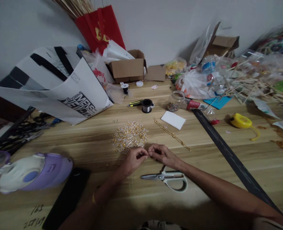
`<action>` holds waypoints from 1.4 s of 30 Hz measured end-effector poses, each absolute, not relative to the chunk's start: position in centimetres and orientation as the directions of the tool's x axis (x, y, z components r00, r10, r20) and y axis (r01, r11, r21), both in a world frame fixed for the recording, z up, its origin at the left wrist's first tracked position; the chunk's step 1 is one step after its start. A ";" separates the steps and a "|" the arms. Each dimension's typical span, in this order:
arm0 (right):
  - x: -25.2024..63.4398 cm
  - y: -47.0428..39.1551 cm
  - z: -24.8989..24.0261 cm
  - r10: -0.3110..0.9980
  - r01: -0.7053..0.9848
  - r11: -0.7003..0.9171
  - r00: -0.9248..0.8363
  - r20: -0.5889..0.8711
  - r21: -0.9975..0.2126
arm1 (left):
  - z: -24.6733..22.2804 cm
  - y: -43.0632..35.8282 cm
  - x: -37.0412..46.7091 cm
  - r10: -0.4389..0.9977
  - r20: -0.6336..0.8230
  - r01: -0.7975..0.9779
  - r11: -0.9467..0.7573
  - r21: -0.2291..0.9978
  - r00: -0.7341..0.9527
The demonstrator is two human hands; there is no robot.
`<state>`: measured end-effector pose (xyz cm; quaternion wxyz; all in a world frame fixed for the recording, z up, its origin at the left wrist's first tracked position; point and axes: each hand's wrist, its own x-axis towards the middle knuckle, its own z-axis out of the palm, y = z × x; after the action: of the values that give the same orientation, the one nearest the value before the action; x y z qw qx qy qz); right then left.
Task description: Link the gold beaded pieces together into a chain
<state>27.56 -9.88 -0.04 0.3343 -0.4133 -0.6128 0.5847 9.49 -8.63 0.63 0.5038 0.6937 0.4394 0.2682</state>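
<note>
My left hand (137, 157) and my right hand (160, 154) meet fingertip to fingertip over the wooden table. Both are closed in a pinch. Whatever lies between the fingertips is too small to make out. Just beyond the left hand is a round bunch of gold and clear beaded wire (130, 136). Scissors with pale handles (175, 180) lie below the right hand, blades pointing left. A thin gold chain (172, 133) rests on the table past the right hand. Faint thin strands hang below the left hand.
Spools of wire (147, 106), a glass jar of small beads (175, 101) and a folded white paper (173, 120) stand farther back. A yellow tape measure (241, 121) and a dark strip (232, 156) are right. At left are a purple bottle (52, 172), a black phone-like slab (69, 195) and a paper bag (52, 92).
</note>
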 end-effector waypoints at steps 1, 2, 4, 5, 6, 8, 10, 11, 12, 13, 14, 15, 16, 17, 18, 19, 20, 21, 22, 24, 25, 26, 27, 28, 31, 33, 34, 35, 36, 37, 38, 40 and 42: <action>27.6 -9.9 0.0 0.898 0.118 -0.023 -0.434 -0.072 -0.993 | 0.6 -8.7 9.5 0.883 -0.067 0.340 -0.108 0.934 0.465; 27.5 -9.9 0.0 0.898 0.120 -0.020 -0.434 -0.071 -0.993 | 0.5 -8.7 9.5 0.886 -0.061 0.341 -0.112 0.933 0.459; 27.5 -9.9 0.0 0.898 0.123 -0.015 -0.435 -0.068 -0.992 | 0.5 -8.7 9.6 0.890 -0.045 0.347 -0.130 0.929 0.453; 27.5 -9.9 0.0 0.898 0.122 -0.012 -0.436 -0.065 -0.992 | 0.5 -8.8 9.6 0.890 -0.037 0.353 -0.141 0.925 0.454; 27.5 -9.9 0.0 0.897 0.122 -0.010 -0.437 -0.063 -0.992 | 0.5 -8.8 9.6 0.890 -0.030 0.358 -0.152 0.921 0.455; 27.5 -9.9 -0.1 0.897 0.124 -0.008 -0.437 -0.062 -0.992 | 0.6 -8.8 9.6 0.887 -0.018 0.372 -0.175 0.912 0.461; 27.5 -9.9 -0.2 0.898 0.127 -0.011 -0.434 -0.066 -0.992 | 0.7 -8.9 9.6 0.885 0.000 0.383 -0.201 0.901 0.465; 27.6 -9.8 -0.3 0.898 0.127 -0.013 -0.435 -0.067 -0.992 | 0.7 -8.9 9.6 0.884 0.009 0.390 -0.216 0.895 0.468; 27.6 -9.8 -0.3 0.898 0.127 -0.014 -0.436 -0.068 -0.992 | 0.7 -8.9 9.5 0.881 0.018 0.399 -0.233 0.887 0.473; 27.6 -9.8 -0.3 0.897 0.126 -0.015 -0.436 -0.068 -0.992 | 0.8 -8.9 9.5 0.877 0.025 0.409 -0.249 0.878 0.481; 27.6 -9.8 -0.3 0.897 0.125 -0.015 -0.437 -0.068 -0.992 | 0.8 -8.9 9.5 0.872 0.029 0.417 -0.263 0.870 0.489; 27.6 -9.8 -0.3 0.897 0.124 -0.013 -0.438 -0.067 -0.992 | 0.8 -8.9 9.5 0.867 0.032 0.424 -0.275 0.863 0.497; 27.6 -9.8 -0.3 0.897 0.125 -0.012 -0.437 -0.065 -0.992 | 0.9 -8.9 9.4 0.863 0.033 0.433 -0.286 0.855 0.505; 27.6 -9.9 -0.3 0.898 0.125 -0.010 -0.436 -0.064 -0.992 | 1.0 -8.8 9.4 0.860 0.035 0.440 -0.296 0.848 0.510; 27.6 -9.9 -0.2 0.899 0.125 -0.009 -0.434 -0.063 -0.992 | 1.1 -8.9 9.4 0.858 0.042 0.446 -0.307 0.841 0.512; 27.6 -9.9 -0.2 0.900 0.126 -0.009 -0.432 -0.063 -0.992 | 1.2 -8.9 9.4 0.855 0.048 0.450 -0.318 0.835 0.516; 27.6 -9.9 -0.2 0.901 0.125 -0.012 -0.430 -0.065 -0.992 | 1.3 -8.9 9.4 0.853 0.054 0.451 -0.327 0.830 0.519; 27.5 -9.9 -0.2 0.901 0.123 -0.017 -0.428 -0.068 -0.992 | 1.4 -8.9 9.4 0.851 0.060 0.449 -0.334 0.829 0.522; 27.5 -9.9 -0.2 0.902 0.121 -0.021 -0.426 -0.071 -0.992 | 1.5 -8.9 9.3 0.849 0.064 0.443 -0.337 0.831 0.525; 27.5 -9.9 -0.2 0.903 0.118 -0.023 -0.423 -0.071 -0.993 | 1.6 -8.9 9.3 0.848 0.054 0.432 -0.323 0.842 0.528; 27.5 -9.9 -0.1 0.904 0.118 -0.021 -0.422 -0.069 -0.993 | 1.6 -8.9 9.3 0.850 0.042 0.427 -0.307 0.851 0.526; 27.5 -9.9 -0.1 0.904 0.118 -0.021 -0.421 -0.069 -0.993 | 1.6 -8.9 9.2 0.853 0.033 0.417 -0.288 0.862 0.521; 27.5 -9.9 -0.1 0.904 0.118 -0.024 -0.421 -0.072 -0.993 | 1.6 -8.9 9.2 0.856 0.022 0.403 -0.265 0.876 0.516; 27.5 -9.9 -0.1 0.904 0.117 -0.030 -0.421 -0.076 -0.993 | 1.5 -8.9 9.2 0.860 0.007 0.385 -0.235 0.893 0.509; 27.4 -9.9 0.0 0.903 0.115 -0.052 -0.419 -0.095 -0.992 | 1.4 -8.8 9.1 0.868 -0.054 0.308 -0.116 0.944 0.494; 27.4 -9.9 -0.1 0.902 0.115 -0.056 -0.420 -0.099 -0.992 | 1.3 -8.8 9.0 0.865 -0.093 0.254 -0.041 0.966 0.493; 27.4 -9.9 -0.1 0.901 0.115 -0.054 -0.422 -0.098 -0.992 | 1.3 -8.9 9.0 0.863 -0.105 0.231 -0.014 0.973 0.495; 27.4 -9.9 -0.1 0.901 0.115 -0.052 -0.424 -0.097 -0.992 | 1.3 -8.9 9.0 0.861 -0.116 0.213 0.009 0.977 0.495; 27.4 -9.9 -0.1 0.900 0.115 -0.051 -0.425 -0.095 -0.992 | 1.3 -8.9 9.0 0.861 -0.126 0.200 0.029 0.979 0.493; 27.4 -9.9 -0.1 0.901 0.114 -0.050 -0.424 -0.094 -0.992 | 1.4 -8.9 9.1 0.861 -0.135 0.190 0.046 0.981 0.491; 27.4 -9.9 -0.1 0.900 0.113 -0.048 -0.425 -0.092 -0.992 | 1.4 -8.9 9.1 0.862 -0.143 0.182 0.060 0.981 0.486; 27.5 -9.9 -0.1 0.899 0.111 -0.042 -0.430 -0.086 -0.993 | 1.5 -8.9 9.1 0.866 -0.161 0.177 0.085 0.981 0.473; 27.5 -9.9 -0.1 0.899 0.118 -0.032 -0.431 -0.080 -0.992 | 1.6 -8.9 9.1 0.867 -0.176 0.181 0.102 0.978 0.466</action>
<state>27.48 -9.93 -0.09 0.3333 -0.4162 -0.6108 0.5853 9.14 -8.91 1.62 0.6038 0.6070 0.4317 0.2841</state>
